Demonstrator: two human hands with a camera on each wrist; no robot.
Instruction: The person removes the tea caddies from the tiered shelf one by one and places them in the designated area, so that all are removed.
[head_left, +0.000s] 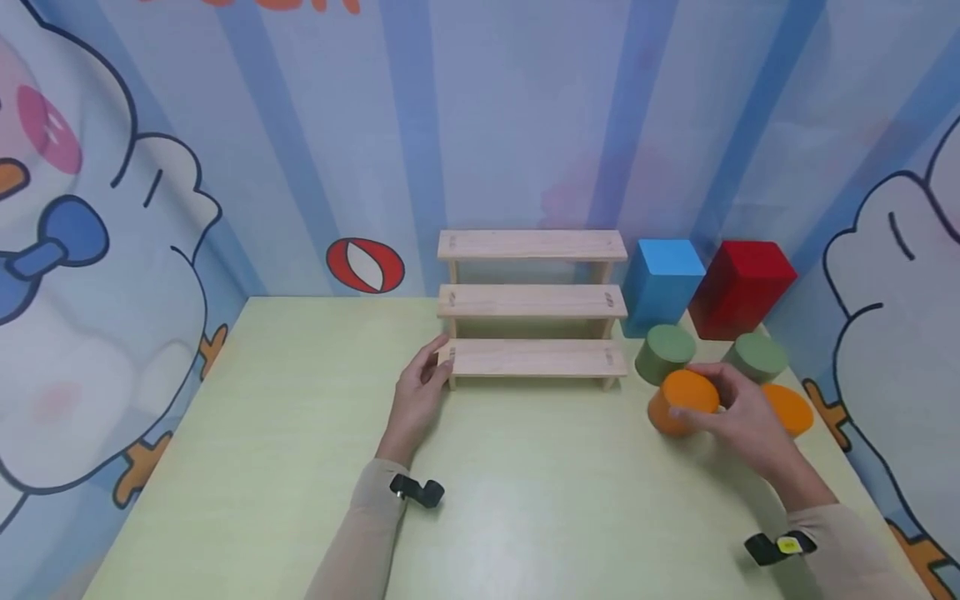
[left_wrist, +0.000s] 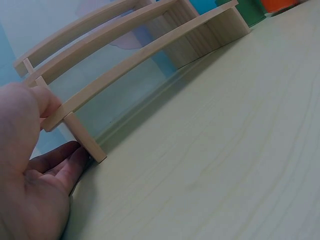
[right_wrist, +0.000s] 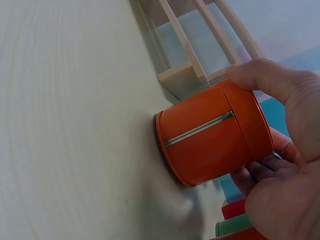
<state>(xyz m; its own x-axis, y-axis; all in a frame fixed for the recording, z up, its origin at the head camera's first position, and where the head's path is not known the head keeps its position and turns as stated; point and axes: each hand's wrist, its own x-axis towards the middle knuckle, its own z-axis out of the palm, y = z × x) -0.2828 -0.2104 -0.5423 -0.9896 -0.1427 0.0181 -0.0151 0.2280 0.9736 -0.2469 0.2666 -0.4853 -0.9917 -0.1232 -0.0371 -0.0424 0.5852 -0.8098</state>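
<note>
A three-tier wooden step shelf (head_left: 536,358) stands against the back wall. My left hand (head_left: 416,402) holds the left end of its lowest step; in the left wrist view the thumb lies at the board's end and the fingers reach behind the short leg (left_wrist: 86,139). At the right, my right hand (head_left: 750,425) grips a round orange tin (head_left: 681,404) by its upper part, thumb on one side and fingers on the other. Seen from the right wrist, the tin (right_wrist: 205,137) has a metal side seam, and its base is close over the table.
Right of the shelf stand a tall blue box (head_left: 660,287) and a red box (head_left: 738,292). Two green tins (head_left: 663,354) are in front of them. A second orange tin (head_left: 791,410) sits behind my right hand, near the right edge of the pale table (head_left: 300,467).
</note>
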